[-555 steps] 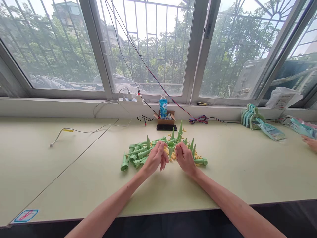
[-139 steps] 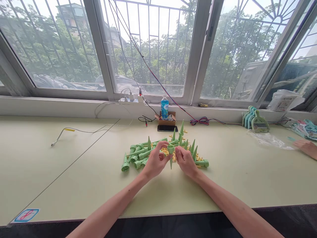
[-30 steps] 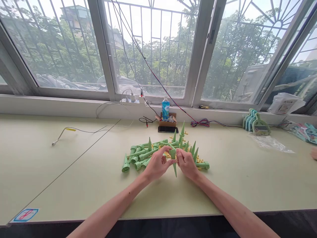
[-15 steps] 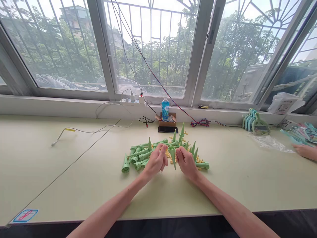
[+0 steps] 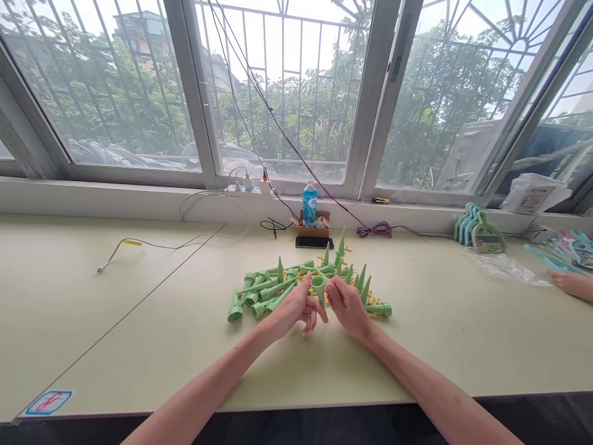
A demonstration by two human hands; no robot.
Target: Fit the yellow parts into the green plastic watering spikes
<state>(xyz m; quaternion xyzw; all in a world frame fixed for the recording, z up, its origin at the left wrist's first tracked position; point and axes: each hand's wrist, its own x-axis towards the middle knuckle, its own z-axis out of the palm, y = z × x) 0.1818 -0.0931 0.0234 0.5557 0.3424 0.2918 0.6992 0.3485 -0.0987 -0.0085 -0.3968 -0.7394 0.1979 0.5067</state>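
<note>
A green cone-shaped spike [image 5: 318, 284] with its round open end up is between my two hands, near the front of the pile. My left hand [image 5: 299, 309] holds it from the left, thumb near the rim and fingers around the lower cone. On the right side, my right hand [image 5: 344, 300] is closed beside the cone; what its fingertips pinch is too small to make out. Behind and around the hands lie several green spikes [image 5: 259, 287], some upright, some on their sides, mixed with small yellow pieces [image 5: 373, 296].
A dark phone [image 5: 314, 242] lies before a small box [image 5: 306, 231] with a blue bottle [image 5: 309, 207]. Coiled cables [image 5: 374, 229] are behind the pile. At right are green and blue scoop-like items [image 5: 484, 232], plastic bags and another person's hand [image 5: 572, 283].
My left hand has moved slightly right and its fingers now reach around the cone. The cone has shifted a little left, its open end tilted more toward the camera.
</note>
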